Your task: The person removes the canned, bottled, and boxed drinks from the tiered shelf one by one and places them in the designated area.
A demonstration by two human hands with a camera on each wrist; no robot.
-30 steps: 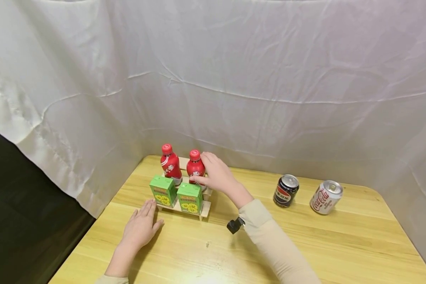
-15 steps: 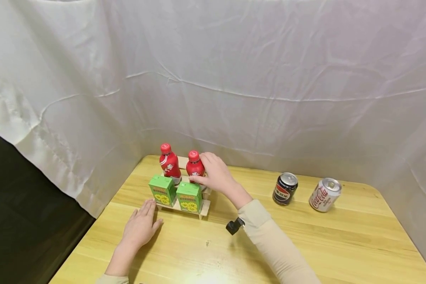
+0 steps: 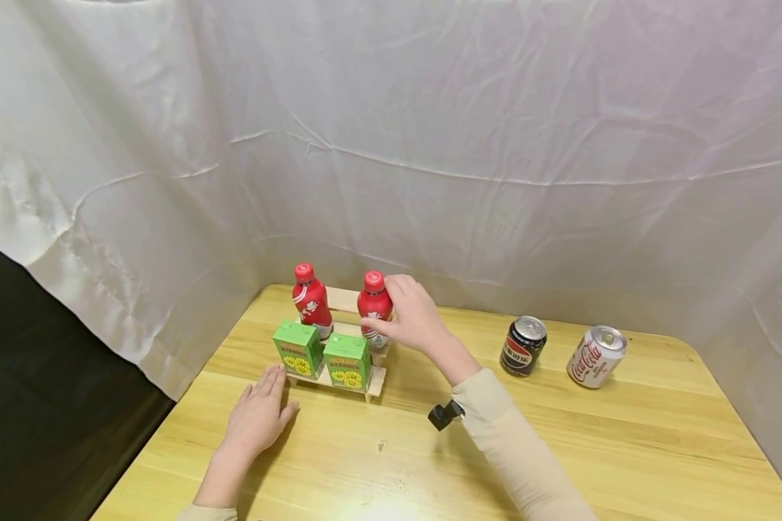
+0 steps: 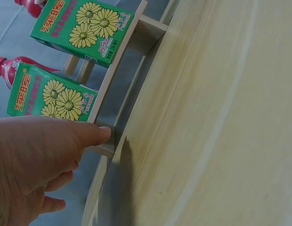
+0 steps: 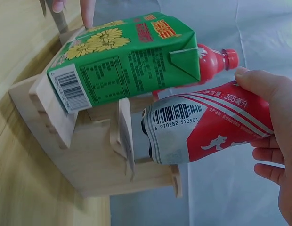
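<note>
My right hand grips a red drink bottle near its shoulder, at the right end of a small stepped wooden rack. In the right wrist view, the bottle's pale base is close over the rack's upper step and tilted. A second red bottle stands on the upper step at the left. Two green drink cartons with yellow flowers, a left carton and a right carton, stand on the lower step. My left hand lies with fingers extended at the rack's front left corner.
A black Pepsi can and a white Coca-Cola can stand to the right on the wooden table. Grey-white cloth hangs behind and at the sides. Dark cloth hangs at the left.
My right hand has shifted to the right and slightly upward with the red bottle, widening its gap from the other bottle. The left hand, cartons and cans stay put.
</note>
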